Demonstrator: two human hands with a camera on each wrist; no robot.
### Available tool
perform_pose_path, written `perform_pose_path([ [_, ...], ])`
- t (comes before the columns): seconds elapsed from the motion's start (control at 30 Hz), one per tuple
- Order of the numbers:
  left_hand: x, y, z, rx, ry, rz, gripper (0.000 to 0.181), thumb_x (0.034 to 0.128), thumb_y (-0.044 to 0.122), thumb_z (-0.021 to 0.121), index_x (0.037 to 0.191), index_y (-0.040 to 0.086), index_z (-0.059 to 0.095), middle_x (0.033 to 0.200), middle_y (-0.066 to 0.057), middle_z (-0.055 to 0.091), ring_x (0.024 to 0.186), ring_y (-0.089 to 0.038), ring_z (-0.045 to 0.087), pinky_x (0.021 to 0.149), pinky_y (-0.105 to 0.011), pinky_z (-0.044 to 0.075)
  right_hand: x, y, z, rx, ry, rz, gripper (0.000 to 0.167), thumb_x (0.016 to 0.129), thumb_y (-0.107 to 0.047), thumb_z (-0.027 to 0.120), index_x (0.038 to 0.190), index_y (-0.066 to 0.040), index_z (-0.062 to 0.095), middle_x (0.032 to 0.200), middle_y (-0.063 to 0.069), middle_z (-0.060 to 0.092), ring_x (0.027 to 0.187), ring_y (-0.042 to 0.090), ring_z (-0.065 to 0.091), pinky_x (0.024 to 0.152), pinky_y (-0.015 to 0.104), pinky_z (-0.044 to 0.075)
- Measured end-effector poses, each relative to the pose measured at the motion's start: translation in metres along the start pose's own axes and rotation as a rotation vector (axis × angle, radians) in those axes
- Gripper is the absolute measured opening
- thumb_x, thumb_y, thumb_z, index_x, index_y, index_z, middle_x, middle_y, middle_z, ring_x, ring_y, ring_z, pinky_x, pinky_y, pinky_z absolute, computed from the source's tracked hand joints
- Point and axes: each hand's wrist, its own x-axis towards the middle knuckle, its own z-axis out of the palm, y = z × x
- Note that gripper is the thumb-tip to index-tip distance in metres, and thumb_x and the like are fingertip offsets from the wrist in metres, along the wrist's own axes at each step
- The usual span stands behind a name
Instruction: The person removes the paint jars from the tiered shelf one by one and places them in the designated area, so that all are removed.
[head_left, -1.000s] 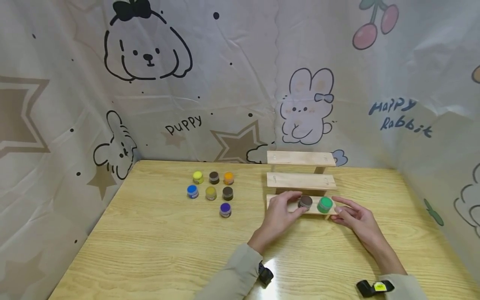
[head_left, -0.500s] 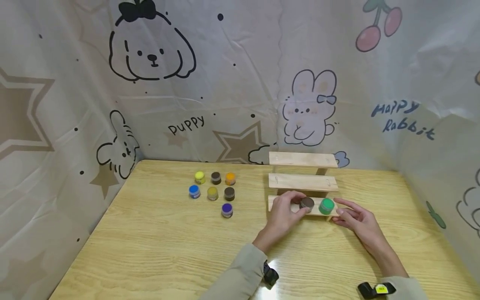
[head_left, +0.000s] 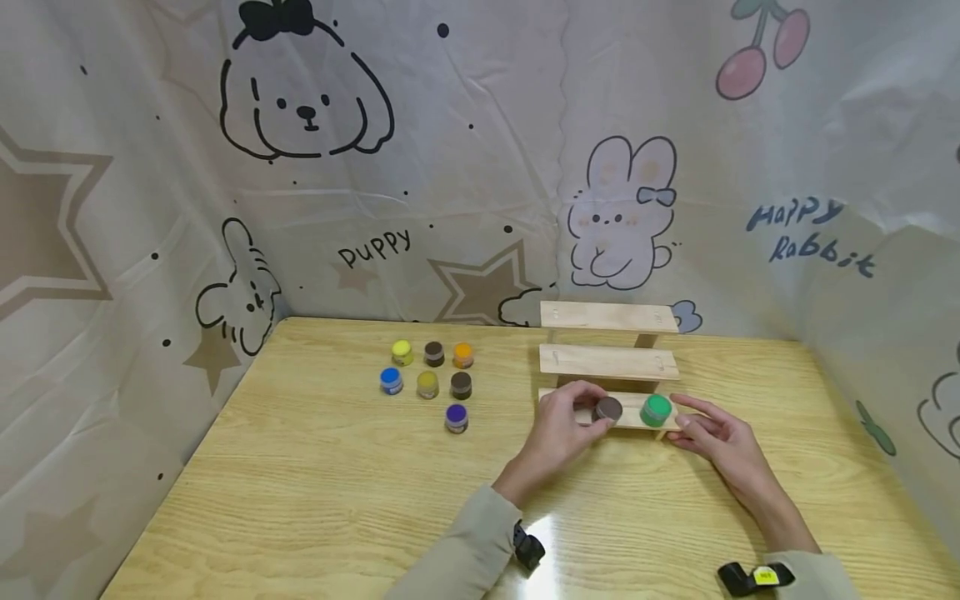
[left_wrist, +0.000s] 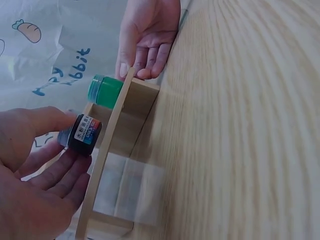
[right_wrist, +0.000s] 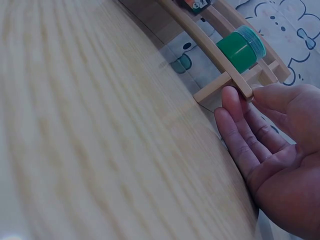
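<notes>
My left hand pinches a dark brown paint jar between thumb and fingers, at the lowest step of a wooden three-step rack. In the left wrist view the jar shows a printed label and looks slightly tilted; whether its base touches the board I cannot tell. To its right a green paint jar stands on the same step, apart from it. My right hand holds the right end of that step, thumb above and fingers below, as the right wrist view shows with the hand beside the green jar.
Left of the rack several paint jars stand on the wooden table: yellow, blue, orange, mustard, purple and two dark ones. A printed cloth hangs behind and at both sides.
The dark brown jar has shifted slightly left with my left hand, widening its gap from the green jar. My right hand keeps its place at the rack's end. The head view has shifted a little.
</notes>
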Motion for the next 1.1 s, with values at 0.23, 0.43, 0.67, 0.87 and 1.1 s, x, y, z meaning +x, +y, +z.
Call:
perform_pose_path([
  [0.23, -0.002, -0.007, -0.013, -0.105, -0.042, 0.008, 0.029, 0.0875, 0.005, 0.081, 0.114, 0.007, 0.070, 0.110, -0.002, 0.071, 0.101, -0.008, 0.067, 0.091, -0.026, 0.057, 0.000, -0.001, 0.000, 0.036, -0.009, 0.000, 0.050, 0.104, -0.014, 0.062, 0.148, 0.006, 0.047, 0.113, -0.006, 0.075, 0.094, 0.016, 0.075, 0.086, 0.030, 0.059],
  [0.43, -0.007, -0.009, -0.022, -0.159, -0.049, 0.000, 0.030, 0.0866, 0.006, 0.081, 0.114, 0.008, 0.070, 0.107, -0.001, 0.071, 0.096, -0.007, 0.067, 0.090, -0.032, 0.059, -0.001, -0.002, 0.000, 0.046, -0.015, 0.002, 0.051, 0.104, -0.013, 0.061, 0.148, 0.007, 0.045, 0.115, -0.005, 0.074, 0.095, 0.016, 0.074, 0.086, 0.031, 0.059],
  [0.67, -0.017, -0.011, -0.032, -0.210, -0.053, 0.010, 0.030, 0.0854, 0.006, 0.082, 0.113, 0.008, 0.070, 0.105, -0.002, 0.071, 0.095, -0.011, 0.067, 0.091, -0.033, 0.059, -0.001, 0.000, 0.000, 0.054, -0.020, 0.007, 0.050, 0.104, -0.013, 0.061, 0.149, 0.006, 0.046, 0.116, -0.005, 0.074, 0.096, 0.016, 0.074, 0.087, 0.030, 0.059],
  [0.87, -0.025, -0.012, -0.050, -0.253, -0.037, -0.005, 0.028, 0.0850, 0.004, 0.082, 0.110, 0.009, 0.071, 0.105, -0.004, 0.071, 0.099, -0.021, 0.068, 0.095, -0.046, 0.057, -0.001, 0.000, 0.002, 0.053, -0.025, 0.007, 0.051, 0.104, -0.013, 0.061, 0.149, 0.006, 0.046, 0.116, -0.005, 0.074, 0.096, 0.016, 0.074, 0.087, 0.031, 0.059],
  [1.1, -0.034, -0.019, -0.066, -0.278, -0.019, -0.002, 0.029, 0.0859, 0.001, 0.078, 0.113, 0.007, 0.070, 0.107, -0.007, 0.070, 0.101, -0.022, 0.066, 0.097, -0.044, 0.056, -0.002, 0.000, 0.000, 0.033, -0.030, -0.011, 0.049, 0.105, -0.012, 0.060, 0.149, 0.006, 0.046, 0.118, -0.005, 0.073, 0.096, 0.015, 0.074, 0.086, 0.030, 0.059],
])
